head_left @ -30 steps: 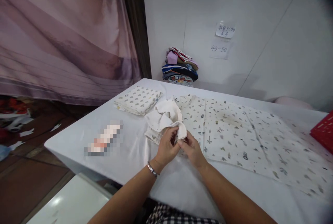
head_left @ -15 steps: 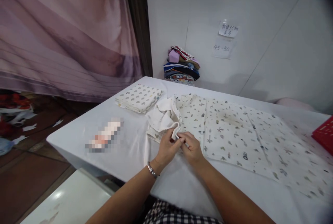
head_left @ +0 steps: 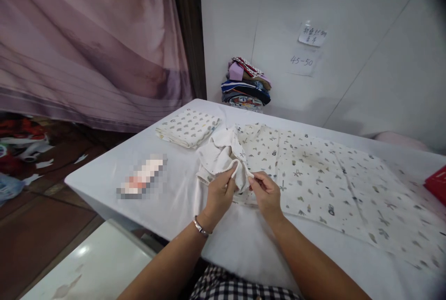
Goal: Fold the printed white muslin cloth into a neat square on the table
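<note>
A long white cloth (head_left: 306,174) with a small grey-green print lies spread over the right part of the table, its left end bunched and partly turned back to the plain side. At that bunched end my left hand (head_left: 220,192) pinches the edge, a silver bracelet on its wrist. A short way to the right, my right hand (head_left: 266,193) pinches the same cloth's edge between thumb and fingers. The edge droops in a small loop between the two hands. Left of it lies a folded white cloth (head_left: 188,128) with grey heart-like shapes.
The table (head_left: 139,151) has a white cover; a pixelated object (head_left: 142,177) lies on its left. A stack of folded fabrics (head_left: 246,84) stands by the wall. A red container (head_left: 437,184) sits at the right edge. A pink curtain (head_left: 87,49) hangs at left; a white surface (head_left: 90,263) is nearby.
My hands were close together at the cloth's edge and are now apart, the right one having moved rightward with the edge. The view has shifted slightly.
</note>
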`<state>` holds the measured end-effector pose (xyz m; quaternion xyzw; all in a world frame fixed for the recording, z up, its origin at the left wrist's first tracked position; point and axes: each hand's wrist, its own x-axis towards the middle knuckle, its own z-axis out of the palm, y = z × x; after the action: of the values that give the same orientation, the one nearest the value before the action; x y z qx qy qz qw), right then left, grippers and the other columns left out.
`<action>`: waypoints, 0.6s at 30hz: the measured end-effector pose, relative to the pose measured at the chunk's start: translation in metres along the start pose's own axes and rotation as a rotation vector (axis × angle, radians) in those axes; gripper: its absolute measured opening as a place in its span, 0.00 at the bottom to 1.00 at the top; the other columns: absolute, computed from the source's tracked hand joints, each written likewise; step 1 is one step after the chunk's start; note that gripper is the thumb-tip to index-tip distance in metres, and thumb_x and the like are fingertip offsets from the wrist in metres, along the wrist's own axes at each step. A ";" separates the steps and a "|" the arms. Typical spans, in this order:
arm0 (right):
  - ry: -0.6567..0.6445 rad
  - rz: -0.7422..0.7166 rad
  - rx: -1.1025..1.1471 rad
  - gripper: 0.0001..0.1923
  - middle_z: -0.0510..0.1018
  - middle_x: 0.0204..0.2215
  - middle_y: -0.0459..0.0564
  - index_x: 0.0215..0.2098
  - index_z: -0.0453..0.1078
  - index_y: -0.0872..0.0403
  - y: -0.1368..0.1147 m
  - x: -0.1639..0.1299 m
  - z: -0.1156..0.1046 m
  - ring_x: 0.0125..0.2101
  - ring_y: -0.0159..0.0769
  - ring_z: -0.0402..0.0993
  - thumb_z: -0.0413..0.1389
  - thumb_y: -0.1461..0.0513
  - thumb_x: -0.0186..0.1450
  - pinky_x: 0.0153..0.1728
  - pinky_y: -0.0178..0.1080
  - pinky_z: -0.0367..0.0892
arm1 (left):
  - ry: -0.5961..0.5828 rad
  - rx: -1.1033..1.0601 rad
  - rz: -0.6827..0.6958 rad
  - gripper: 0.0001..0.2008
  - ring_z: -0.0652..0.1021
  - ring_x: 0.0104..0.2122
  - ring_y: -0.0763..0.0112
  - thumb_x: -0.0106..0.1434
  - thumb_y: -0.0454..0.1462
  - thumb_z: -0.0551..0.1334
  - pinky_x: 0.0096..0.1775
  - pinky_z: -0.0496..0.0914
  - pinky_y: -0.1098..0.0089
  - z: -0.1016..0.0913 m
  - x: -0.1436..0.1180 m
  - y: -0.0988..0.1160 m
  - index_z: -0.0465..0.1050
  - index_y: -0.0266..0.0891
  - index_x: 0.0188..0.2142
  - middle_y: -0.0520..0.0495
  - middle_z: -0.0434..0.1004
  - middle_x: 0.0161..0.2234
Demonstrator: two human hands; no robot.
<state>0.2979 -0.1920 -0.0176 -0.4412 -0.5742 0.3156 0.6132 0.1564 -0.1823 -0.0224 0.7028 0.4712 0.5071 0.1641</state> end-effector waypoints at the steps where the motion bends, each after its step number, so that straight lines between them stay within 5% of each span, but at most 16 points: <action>1: -0.004 -0.010 -0.020 0.05 0.69 0.26 0.45 0.32 0.72 0.53 0.000 -0.001 0.000 0.25 0.29 0.66 0.55 0.61 0.61 0.26 0.33 0.63 | 0.009 0.080 0.065 0.15 0.76 0.35 0.71 0.64 0.33 0.50 0.37 0.69 0.71 -0.002 -0.001 0.000 0.68 0.39 0.49 0.46 0.77 0.37; 5: -0.080 -0.063 -0.095 0.04 0.71 0.26 0.45 0.32 0.72 0.53 -0.003 -0.004 0.003 0.26 0.30 0.67 0.55 0.62 0.61 0.28 0.33 0.64 | -0.022 0.278 0.224 0.17 0.77 0.39 0.69 0.63 0.31 0.51 0.40 0.70 0.69 -0.001 -0.004 0.004 0.67 0.38 0.50 0.45 0.77 0.41; 11: -0.103 -0.086 -0.125 0.04 0.71 0.26 0.45 0.32 0.72 0.53 -0.005 -0.006 0.003 0.27 0.30 0.67 0.54 0.64 0.61 0.29 0.33 0.65 | -0.094 0.327 0.196 0.14 0.76 0.34 0.70 0.64 0.32 0.50 0.36 0.70 0.70 0.002 -0.009 0.010 0.68 0.38 0.46 0.47 0.76 0.33; 18: -0.108 -0.099 -0.128 0.06 0.72 0.27 0.46 0.34 0.72 0.53 -0.004 -0.005 0.002 0.26 0.30 0.68 0.54 0.63 0.61 0.28 0.34 0.66 | -0.072 0.339 0.200 0.13 0.76 0.36 0.69 0.65 0.32 0.49 0.38 0.71 0.69 0.003 -0.010 0.013 0.67 0.37 0.46 0.45 0.76 0.36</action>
<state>0.2943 -0.1979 -0.0163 -0.4329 -0.6466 0.2707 0.5669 0.1648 -0.1964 -0.0202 0.7814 0.4715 0.4087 0.0088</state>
